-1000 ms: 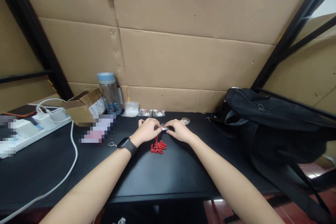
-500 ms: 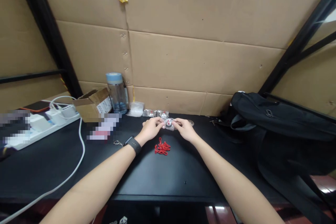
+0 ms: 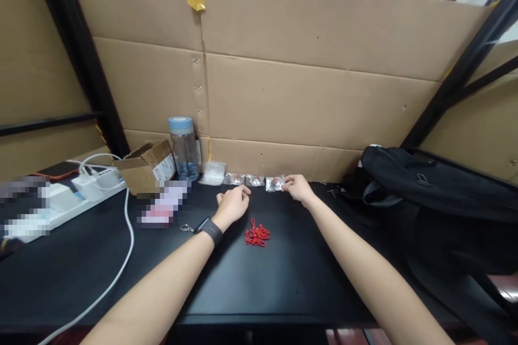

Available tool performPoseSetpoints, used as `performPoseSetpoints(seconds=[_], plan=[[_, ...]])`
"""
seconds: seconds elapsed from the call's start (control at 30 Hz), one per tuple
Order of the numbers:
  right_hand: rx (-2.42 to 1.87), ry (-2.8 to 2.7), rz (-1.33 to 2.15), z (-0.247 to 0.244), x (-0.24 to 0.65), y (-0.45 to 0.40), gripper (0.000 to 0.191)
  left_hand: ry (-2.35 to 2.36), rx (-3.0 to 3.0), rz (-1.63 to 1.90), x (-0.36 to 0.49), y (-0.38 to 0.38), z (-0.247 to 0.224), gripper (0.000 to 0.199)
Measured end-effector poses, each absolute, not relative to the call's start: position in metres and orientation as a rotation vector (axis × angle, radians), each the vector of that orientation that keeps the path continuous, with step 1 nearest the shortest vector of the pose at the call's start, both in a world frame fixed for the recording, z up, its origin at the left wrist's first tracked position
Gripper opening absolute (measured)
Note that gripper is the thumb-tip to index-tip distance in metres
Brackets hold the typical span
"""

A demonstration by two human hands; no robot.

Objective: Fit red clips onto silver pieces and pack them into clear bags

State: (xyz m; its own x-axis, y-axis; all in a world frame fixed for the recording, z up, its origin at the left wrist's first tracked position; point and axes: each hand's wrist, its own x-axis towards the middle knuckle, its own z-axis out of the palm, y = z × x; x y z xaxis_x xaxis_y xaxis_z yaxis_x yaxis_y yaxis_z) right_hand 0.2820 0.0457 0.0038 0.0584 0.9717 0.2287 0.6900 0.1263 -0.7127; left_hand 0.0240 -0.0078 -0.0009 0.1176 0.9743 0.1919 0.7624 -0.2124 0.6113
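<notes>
Pinching right packet by its right end in grip of right hand, thumb and fingers closed on it. Lies at back of worktop, near wall; looks flat, can't tell if fully let down. Runs lengthwise side to side, roughly parallel to wall, so extends straight left out of right grip. Leaves a narrow gap to middle packet, about in line with it; wider gap than between middle packet and left packet. Would hinge any sideways shift on that gap, best guess. Clearly nearer to right hand, already touching it. Left hand: palm down, curled, just in front of middle packet and left packet, well short of right packet. Can't tell whether open or closed underneath, nothing seen in it. Red cords in a loose heap, nearer the front, apart from both hands
</notes>
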Motion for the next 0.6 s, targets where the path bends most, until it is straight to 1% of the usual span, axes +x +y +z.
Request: performPoseSetpoints(seconds=[0.13, 0.27, 0.4, 0.6], plan=[[-1.801, -1.669, 0.404, 0.006, 0.285, 0.077, 0.012, 1.680, 2.145, 0.799, 0.014, -0.003, -0.003, 0.022], [-1.917, -1.678, 0.328, -0.001, 0.277, 0.095, 0.013, 1.593, 2.268, 0.791, 0.010, -0.004, 0.002, 0.022], [-1.964, -1.675, 0.271, -0.006, 0.272, 0.096, 0.014, 1.286, 2.441, 0.701, 0.008, -0.008, 0.011, 0.021], [-1.840, -1.774, 0.226, 0.007, 0.285, 0.075, 0.010, 0.899, 2.542, 0.513, 0.005, -0.016, 0.018, 0.020]])
